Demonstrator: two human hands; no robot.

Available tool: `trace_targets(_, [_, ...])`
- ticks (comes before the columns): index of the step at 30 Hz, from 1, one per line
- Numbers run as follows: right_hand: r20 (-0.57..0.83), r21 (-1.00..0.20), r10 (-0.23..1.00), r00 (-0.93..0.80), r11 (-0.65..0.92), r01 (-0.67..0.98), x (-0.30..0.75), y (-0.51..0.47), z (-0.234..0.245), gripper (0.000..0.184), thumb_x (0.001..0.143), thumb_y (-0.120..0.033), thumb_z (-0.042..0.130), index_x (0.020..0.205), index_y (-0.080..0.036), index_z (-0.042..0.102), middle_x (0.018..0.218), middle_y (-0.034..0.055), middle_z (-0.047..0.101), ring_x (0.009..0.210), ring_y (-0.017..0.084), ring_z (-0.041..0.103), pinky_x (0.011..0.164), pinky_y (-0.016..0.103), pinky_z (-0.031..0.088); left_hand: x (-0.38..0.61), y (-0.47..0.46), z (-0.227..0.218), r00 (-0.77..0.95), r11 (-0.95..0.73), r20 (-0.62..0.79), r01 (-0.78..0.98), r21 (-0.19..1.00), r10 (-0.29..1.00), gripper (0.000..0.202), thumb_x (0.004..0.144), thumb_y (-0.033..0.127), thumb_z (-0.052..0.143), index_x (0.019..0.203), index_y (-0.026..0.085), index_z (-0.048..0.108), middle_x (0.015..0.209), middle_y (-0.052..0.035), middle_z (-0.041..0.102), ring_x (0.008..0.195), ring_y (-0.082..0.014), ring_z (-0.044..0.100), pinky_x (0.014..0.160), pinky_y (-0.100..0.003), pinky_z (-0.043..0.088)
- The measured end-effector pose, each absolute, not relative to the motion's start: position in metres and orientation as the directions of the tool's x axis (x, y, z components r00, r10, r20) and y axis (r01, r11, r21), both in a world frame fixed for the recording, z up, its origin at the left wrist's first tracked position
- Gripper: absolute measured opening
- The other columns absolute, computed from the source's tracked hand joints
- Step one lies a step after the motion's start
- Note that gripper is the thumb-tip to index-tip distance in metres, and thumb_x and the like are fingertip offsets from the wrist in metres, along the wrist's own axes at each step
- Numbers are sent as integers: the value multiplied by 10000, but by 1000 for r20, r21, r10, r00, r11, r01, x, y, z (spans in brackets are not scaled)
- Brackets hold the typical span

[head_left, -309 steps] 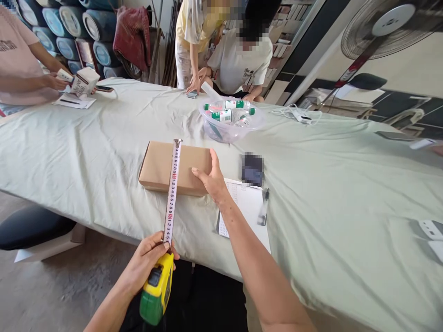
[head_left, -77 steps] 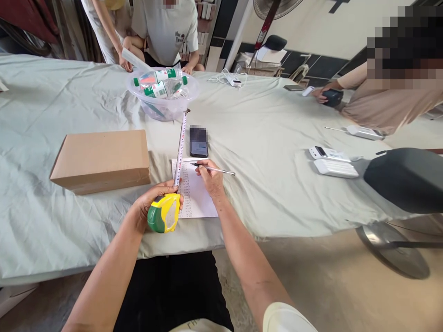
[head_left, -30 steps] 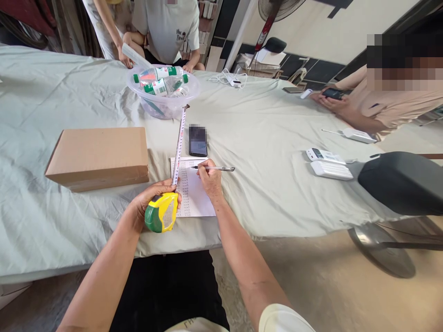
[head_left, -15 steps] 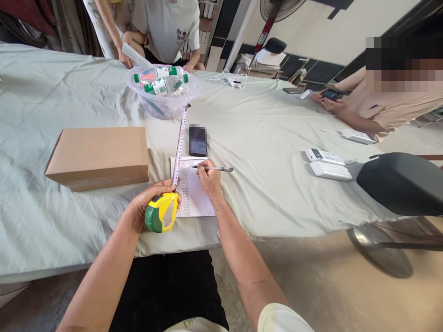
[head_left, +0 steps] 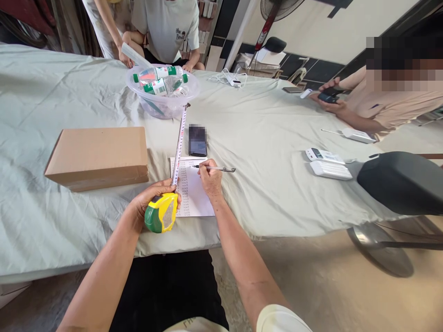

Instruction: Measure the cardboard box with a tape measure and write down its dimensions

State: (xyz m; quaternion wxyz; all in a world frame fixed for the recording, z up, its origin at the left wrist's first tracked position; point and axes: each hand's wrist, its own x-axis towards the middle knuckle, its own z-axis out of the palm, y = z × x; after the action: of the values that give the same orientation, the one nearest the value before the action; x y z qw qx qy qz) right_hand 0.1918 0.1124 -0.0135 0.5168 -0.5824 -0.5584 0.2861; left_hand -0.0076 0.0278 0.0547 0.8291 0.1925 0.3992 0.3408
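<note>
Head view: left hand (head_left: 147, 198) curled round a tape measure (head_left: 162, 213), blade (head_left: 179, 154) out over the paper (head_left: 199, 200); right hand (head_left: 210, 180), fingers pinching a pen (head_left: 226, 169). Box (head_left: 98, 152) on the cloth (head_left: 263, 198), left. I'd watch that left grip: should it ease, the blade could recoil, jogging the pen.

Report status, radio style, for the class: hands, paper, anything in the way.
Left hand gripping tape measure. Right hand holding pen over paper. Extended blade hiding part of paper; phone just past paper's far edge.
</note>
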Motion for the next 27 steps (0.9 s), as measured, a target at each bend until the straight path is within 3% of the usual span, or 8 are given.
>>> trace_targets(6, [255,-905,949,187,166,391,192,113,-15,140,789,-356,475,747,-236,535,630,-18,599,584,162,535,626,286,425,-6,27,58,431,698,-551,-397,596,715,291,860,229,666,1146,182,643,717,-76,688,620,-189,651,542,-253,508])
trace_targets(27, [273,-901,928,253,155,404,193,113,-17,149,769,-351,452,737,-233,538,625,-20,594,603,165,540,652,288,424,-8,27,54,444,686,-527,-399,608,725,237,846,249,694,1062,158,665,730,-90,699,643,-193,660,572,-264,524])
